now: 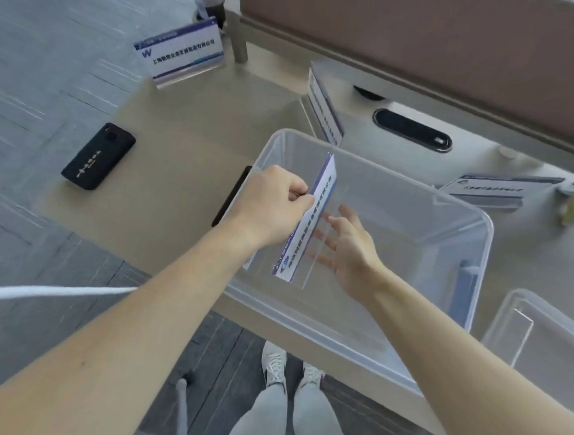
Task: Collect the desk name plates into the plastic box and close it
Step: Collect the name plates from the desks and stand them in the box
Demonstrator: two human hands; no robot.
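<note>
A clear plastic box [451,261] stands open at the desk's front edge. Over its left half my left hand [273,206] pinches the top edge of an acrylic name plate [312,219] with a white and purple card, tilted inside the box. My right hand [348,244] is open, its straight fingers against the plate's clear side. Three more name plates stand on the desk: one at the far left [181,54], one behind the box [324,107], one at the right [489,191]. The clear lid [541,330] lies at the lower right.
A black phone [98,155] lies on the desk at the left, and a dark slim object [233,194] sits against the box's left wall. A drink cup [209,2] stands at the back. A brown partition [424,40] bounds the desk's far side.
</note>
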